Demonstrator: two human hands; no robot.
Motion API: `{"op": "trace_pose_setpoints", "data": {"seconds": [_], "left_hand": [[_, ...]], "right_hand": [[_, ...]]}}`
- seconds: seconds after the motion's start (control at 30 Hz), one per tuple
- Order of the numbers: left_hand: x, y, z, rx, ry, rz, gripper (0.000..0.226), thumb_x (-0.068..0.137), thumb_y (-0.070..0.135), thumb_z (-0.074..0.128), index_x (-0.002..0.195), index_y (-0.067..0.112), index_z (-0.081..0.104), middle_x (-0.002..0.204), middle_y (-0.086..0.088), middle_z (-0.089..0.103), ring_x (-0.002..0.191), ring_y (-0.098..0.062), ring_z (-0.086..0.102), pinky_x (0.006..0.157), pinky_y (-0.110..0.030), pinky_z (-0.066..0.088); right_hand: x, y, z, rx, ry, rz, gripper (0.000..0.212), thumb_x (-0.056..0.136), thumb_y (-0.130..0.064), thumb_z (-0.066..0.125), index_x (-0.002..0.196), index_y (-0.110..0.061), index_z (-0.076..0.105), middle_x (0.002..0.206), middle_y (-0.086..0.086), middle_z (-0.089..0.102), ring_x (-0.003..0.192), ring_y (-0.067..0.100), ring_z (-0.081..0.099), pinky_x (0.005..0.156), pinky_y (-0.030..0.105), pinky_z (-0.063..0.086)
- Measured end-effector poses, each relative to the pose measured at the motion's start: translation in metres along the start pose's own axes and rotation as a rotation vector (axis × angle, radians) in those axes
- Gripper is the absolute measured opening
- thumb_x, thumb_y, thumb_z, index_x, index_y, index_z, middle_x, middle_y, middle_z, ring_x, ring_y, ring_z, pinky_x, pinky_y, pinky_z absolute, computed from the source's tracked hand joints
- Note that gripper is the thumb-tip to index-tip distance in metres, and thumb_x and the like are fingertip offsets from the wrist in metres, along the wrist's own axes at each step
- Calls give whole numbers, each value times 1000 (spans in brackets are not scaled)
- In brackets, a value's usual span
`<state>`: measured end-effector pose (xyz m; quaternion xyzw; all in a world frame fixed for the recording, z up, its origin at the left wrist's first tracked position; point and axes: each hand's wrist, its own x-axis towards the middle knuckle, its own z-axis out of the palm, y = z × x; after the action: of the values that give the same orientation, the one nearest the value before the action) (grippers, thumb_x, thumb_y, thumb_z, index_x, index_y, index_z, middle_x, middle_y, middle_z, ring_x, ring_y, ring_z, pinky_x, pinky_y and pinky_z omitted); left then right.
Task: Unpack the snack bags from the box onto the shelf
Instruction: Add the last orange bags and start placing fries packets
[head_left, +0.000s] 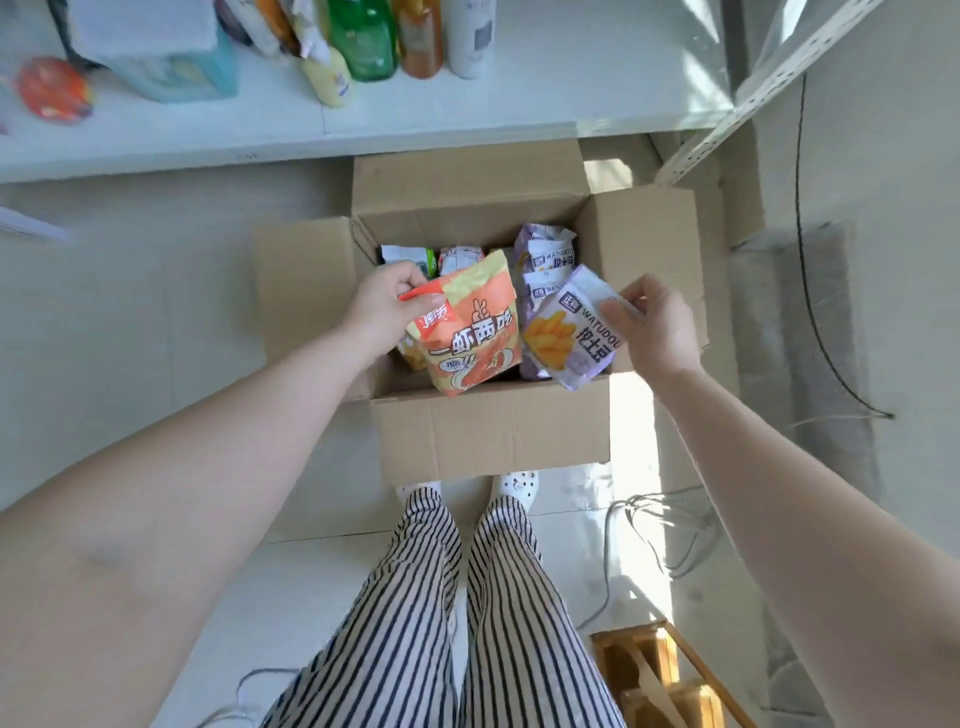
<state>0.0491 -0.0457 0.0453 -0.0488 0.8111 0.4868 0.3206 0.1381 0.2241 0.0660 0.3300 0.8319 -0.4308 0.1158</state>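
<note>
An open cardboard box (493, 436) stands on the floor below a white shelf (519, 114). My left hand (389, 306) grips the top corner of an orange snack bag (472, 332), raised over the box. My right hand (654, 327) pinches the upper edge of a purple snack bag (566, 338), also lifted above the box's right side. More purple bags (545, 254) and other snack bags (410, 260) lie inside the box, partly hidden by the two held bags.
On the shelf stand a green bottle (363, 41), an orange bottle (421, 41), a white bottle (470, 36), a teal pack (171, 67) and a red packet (52, 88). A wooden crate (660, 675) and cables (660, 525) lie on the floor at right.
</note>
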Motion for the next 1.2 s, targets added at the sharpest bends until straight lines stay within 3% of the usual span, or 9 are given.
{"op": "trace_pose_setpoints", "data": {"seconds": [0.07, 0.13, 0.23, 0.33, 0.53, 0.7, 0.93, 1.1, 1.2], "left_hand": [[-35, 30, -25, 2, 21, 33, 29, 87, 5, 66, 70, 20, 48, 82, -9, 63, 67, -13, 55, 56, -16, 40], [-69, 53, -48, 16, 32, 67, 27, 88, 4, 65, 72, 18, 48, 82, -8, 62, 65, -10, 53, 54, -11, 38], [-127, 70, -81, 39, 40, 88, 27, 88, 7, 66, 71, 19, 49, 82, -11, 64, 66, -15, 54, 59, -24, 39], [-184, 74, -109, 45, 87, 82, 28, 89, 8, 65, 70, 20, 49, 79, -12, 64, 68, -18, 55, 61, -27, 37], [-259, 71, -157, 16, 209, 90, 27, 89, 5, 65, 70, 17, 50, 72, 1, 62, 53, 3, 55, 54, -14, 39], [-286, 69, -194, -12, 233, 108, 27, 88, 2, 65, 71, 16, 49, 71, 0, 62, 46, 8, 55, 50, -10, 41], [-299, 44, -267, -9, 264, 132, 24, 88, 8, 67, 72, 16, 51, 72, 1, 65, 47, 8, 57, 48, -9, 41], [-312, -5, -349, -17, 269, 131, 25, 87, 8, 68, 71, 15, 50, 72, 0, 67, 50, 5, 58, 49, -11, 42], [-323, -37, -408, -24, 286, 112, 26, 87, 8, 67, 71, 15, 48, 71, 2, 66, 50, 4, 58, 48, -10, 40]], "right_hand": [[-31, -31, -22, -35, -24, -22, 19, 89, -23, 66, 81, -14, 53, 72, 1, 59, 57, 13, 49, 45, 22, 36], [-60, -58, -41, -61, -42, -65, 18, 87, -23, 68, 83, -12, 55, 75, 4, 62, 59, 16, 49, 49, 25, 35], [-105, -94, -57, -64, -83, -117, 21, 86, -22, 69, 78, -13, 53, 76, 8, 63, 56, 13, 45, 51, 27, 30], [-146, -123, -62, -104, -141, -192, 24, 87, -21, 70, 79, -8, 51, 72, 6, 56, 54, 14, 40, 49, 28, 28], [-190, -172, -50, -180, -278, -345, 27, 86, -22, 72, 77, -7, 51, 70, 6, 51, 64, 22, 44, 58, 34, 37], [-214, -217, -34, -235, -325, -441, 28, 86, -25, 74, 81, -7, 52, 75, 9, 53, 58, 18, 39, 51, 28, 28], [-242, -274, 18, -276, -322, -481, 29, 86, -34, 73, 73, -20, 51, 73, 3, 60, 58, 15, 47, 53, 28, 34], [-266, -314, 98, -258, -315, -451, 26, 87, -29, 73, 82, -8, 58, 83, 13, 67, 69, 21, 53, 57, 28, 36], [-284, -339, 157, -235, -329, -419, 24, 87, -28, 73, 80, -11, 57, 87, 16, 69, 67, 20, 51, 56, 27, 36]]}}
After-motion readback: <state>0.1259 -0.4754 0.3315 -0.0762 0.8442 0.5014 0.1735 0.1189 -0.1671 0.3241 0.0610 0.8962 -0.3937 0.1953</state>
